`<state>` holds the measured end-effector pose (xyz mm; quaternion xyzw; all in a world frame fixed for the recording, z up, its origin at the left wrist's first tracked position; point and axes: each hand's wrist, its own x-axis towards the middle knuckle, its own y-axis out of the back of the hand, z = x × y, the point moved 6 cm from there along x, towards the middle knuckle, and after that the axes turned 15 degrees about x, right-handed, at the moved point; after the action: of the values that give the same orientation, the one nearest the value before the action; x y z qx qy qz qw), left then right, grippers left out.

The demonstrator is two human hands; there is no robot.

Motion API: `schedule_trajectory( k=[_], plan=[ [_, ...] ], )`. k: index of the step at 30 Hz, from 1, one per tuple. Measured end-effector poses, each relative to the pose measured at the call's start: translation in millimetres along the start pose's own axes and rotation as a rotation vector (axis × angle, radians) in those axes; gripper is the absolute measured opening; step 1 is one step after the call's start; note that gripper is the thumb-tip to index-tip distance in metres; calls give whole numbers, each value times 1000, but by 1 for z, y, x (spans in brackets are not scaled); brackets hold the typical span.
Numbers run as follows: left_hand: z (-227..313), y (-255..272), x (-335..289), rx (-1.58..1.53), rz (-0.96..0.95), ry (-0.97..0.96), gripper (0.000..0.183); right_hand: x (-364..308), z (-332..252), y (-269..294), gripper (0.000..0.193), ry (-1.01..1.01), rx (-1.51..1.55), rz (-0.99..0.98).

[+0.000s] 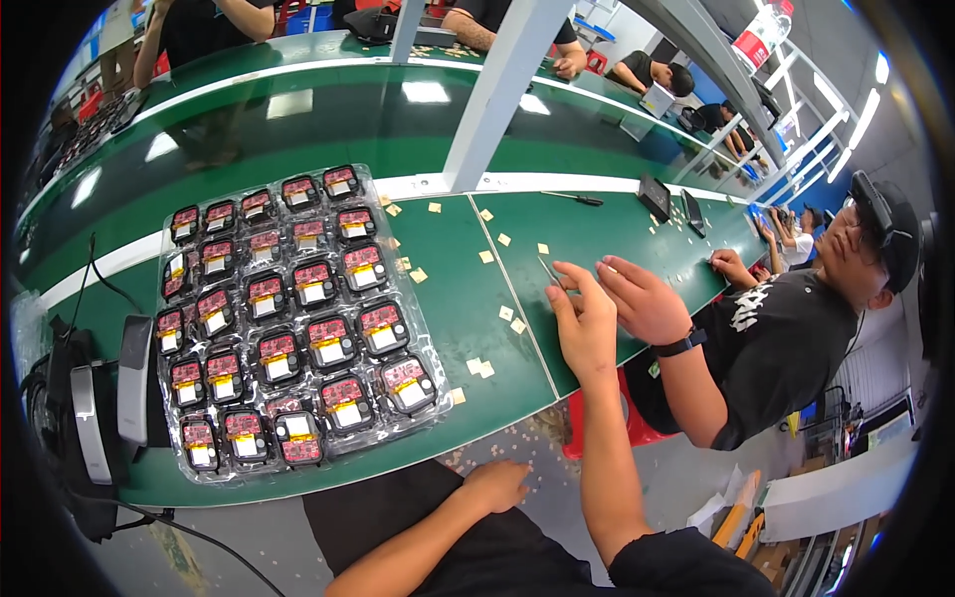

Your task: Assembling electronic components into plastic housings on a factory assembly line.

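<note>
My right hand [585,320] is raised over the green bench, with thumb and fingers pinched on a slim pointed tool [546,269] whose exact kind is too small to tell. A co-worker's hand [645,301] with a dark wristband is close beside it, partly behind my fingers. My left hand [497,487] rests low on my dark-clothed lap, fingers curled in, with nothing visible in it. Left of my right hand, a clear plastic tray [435,328] holds rows of small black square device housings [331,340] with red circuit boards, yellow tape and white patches.
Small pale paper squares [506,312] are scattered on the bench [477,328] and floor. A screwdriver [575,198] and black boxes [655,198] lie farther back. A grey metal post [505,95] rises behind the tray. Grey stands [134,378] with cables are at left. A co-worker [796,318] sits at right.
</note>
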<state>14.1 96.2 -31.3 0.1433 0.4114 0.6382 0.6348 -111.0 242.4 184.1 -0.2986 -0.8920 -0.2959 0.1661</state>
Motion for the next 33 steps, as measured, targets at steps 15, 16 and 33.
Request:
schedule_trajectory(
  k=[15,16,33],
  plan=[
    [-1,-3,-1,-82,-64,26,40,-48,-40,0,25,70,-255,-65],
    [0,-2,-2,-59,-18,16,40,-44,-39,2,26,71,-309,-32],
    [34,71,-29,-1124,204,-353,38,-71,-30,29,35,-306,-30,-209]
  ],
)
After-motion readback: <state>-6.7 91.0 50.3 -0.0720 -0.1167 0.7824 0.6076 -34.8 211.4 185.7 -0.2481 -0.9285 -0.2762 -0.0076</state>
